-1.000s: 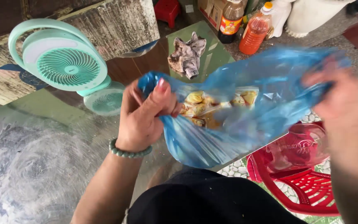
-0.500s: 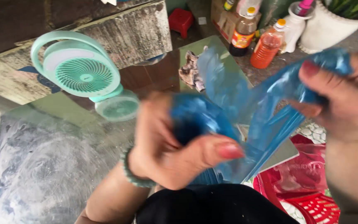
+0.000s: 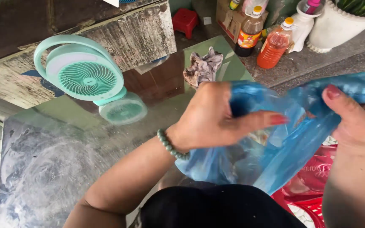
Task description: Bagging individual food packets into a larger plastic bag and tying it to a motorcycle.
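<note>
Looking down from the head camera, both hands work a blue plastic bag (image 3: 292, 147) held above the lap, over the near edge of a glass-topped table (image 3: 64, 169). The left hand (image 3: 216, 118) lies across the bag's upper left part, its fingers curled into the gathered plastic and its thumb stretched out flat to the right over the film; what the curled fingers pinch is hidden behind the back of the hand. The right hand (image 3: 355, 122) is cut off by the right edge of the picture; its thumb presses the bag's other top corner against fingers that sit behind the plastic, so only the grip itself shows, not how the fingers lie. The bag hangs between the two hands and sags toward the dark clothing at the bottom. Its contents are hard to make out: only dim shapes show through the blue film. A green bead bracelet (image 3: 172, 144) circles the left wrist.

On the table, well apart from the hands, stands a mint-green fan (image 3: 83, 76), mirrored in the glass below it. A crumpled greyish cloth (image 3: 203, 67) lies near the table's far corner. Beyond it are a dark bottle (image 3: 250, 36) and an orange bottle (image 3: 273, 46) just beside each other, with a white planter (image 3: 343, 25) cut off at the top right. A red plastic basket (image 3: 313, 198) shows partly under the bag, mostly covered.
</note>
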